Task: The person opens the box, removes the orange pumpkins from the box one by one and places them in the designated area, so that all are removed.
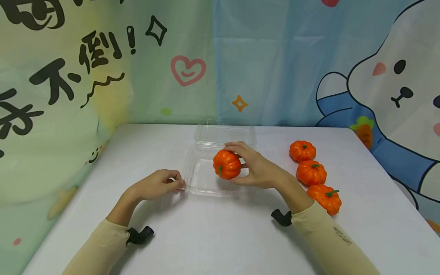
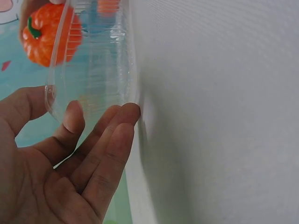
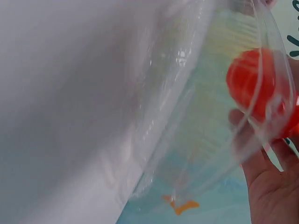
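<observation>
An orange toy pumpkin [image 1: 225, 165] with a green stem is gripped between the thumb and fingers of my right hand [image 1: 256, 166], held over the clear plastic container [image 1: 203, 191]. In the right wrist view this pumpkin [image 3: 254, 81] shows through the container's transparent wall. The container lies open on the table, its lid [image 1: 223, 133] folded back on the far side. My left hand [image 1: 159, 184] pinches the container's near left corner. In the left wrist view, thumb and index meet at the rim [image 2: 48, 95], while the other fingers extend along the container's lower edge.
Three more orange toy pumpkins stand in a row at the right: a far one [image 1: 302, 151], a middle one [image 1: 311, 172] and a near one [image 1: 324, 198] beside my right forearm. The white table [image 1: 220, 236] ends at a printed curtain [image 1: 275, 68] behind.
</observation>
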`<state>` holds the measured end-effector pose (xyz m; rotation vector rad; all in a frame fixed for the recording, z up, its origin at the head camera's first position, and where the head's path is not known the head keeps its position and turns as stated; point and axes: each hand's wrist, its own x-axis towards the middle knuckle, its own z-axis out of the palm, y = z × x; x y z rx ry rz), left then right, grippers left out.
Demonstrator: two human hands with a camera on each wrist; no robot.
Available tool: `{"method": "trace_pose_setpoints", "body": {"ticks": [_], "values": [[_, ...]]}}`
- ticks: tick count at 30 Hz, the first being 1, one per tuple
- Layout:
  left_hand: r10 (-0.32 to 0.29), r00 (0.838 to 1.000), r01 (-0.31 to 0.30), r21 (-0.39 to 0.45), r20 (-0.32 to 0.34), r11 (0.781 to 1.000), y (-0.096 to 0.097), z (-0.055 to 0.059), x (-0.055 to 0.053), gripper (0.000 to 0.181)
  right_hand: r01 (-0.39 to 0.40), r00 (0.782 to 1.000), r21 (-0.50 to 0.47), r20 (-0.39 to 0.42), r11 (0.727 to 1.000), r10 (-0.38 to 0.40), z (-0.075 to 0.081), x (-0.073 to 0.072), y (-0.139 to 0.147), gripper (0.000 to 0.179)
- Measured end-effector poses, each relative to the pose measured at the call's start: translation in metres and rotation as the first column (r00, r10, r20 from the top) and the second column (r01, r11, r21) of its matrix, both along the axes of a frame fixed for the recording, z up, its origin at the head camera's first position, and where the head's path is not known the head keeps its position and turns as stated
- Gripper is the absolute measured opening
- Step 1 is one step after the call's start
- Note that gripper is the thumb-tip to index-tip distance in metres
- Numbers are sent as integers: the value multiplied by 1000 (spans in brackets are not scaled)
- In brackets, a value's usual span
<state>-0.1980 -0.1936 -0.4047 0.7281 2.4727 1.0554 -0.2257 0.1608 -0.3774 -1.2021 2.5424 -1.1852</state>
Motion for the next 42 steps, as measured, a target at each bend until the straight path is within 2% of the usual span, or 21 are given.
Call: {"method": "trace_pose_setpoints", "body": {"ticks": [7, 15, 25, 28, 34, 42], "values": [[2, 1000, -2, -1, 1, 1000, -1, 0, 1, 22, 48, 998, -3, -27, 999, -48, 8, 6, 18, 87], [-2, 1000, 2, 13, -5, 1000, -1, 2, 1, 21, 129, 989, 12, -80, 992, -128, 14, 16, 47, 82], [-8, 1000, 8, 5, -4, 1000, 1, 1, 1, 21, 267, 957, 72, -138, 961, -256, 20, 27, 79, 88], [-13, 1000, 13, 11, -5, 1000, 1, 0, 2, 22, 274, 952, 65, -158, 960, -261, 20, 30, 87, 86], [-16, 1000, 16, 26, -1, 1000, 2, -2, 2, 23, 306, 947, 71, -131, 950, -295, 21, 40, 104, 88], [-17, 1000, 17, 15, 1, 1000, 5, 2, 1, 23, 393, 910, 88, -176, 915, -374, 20, 53, 127, 86]]}}
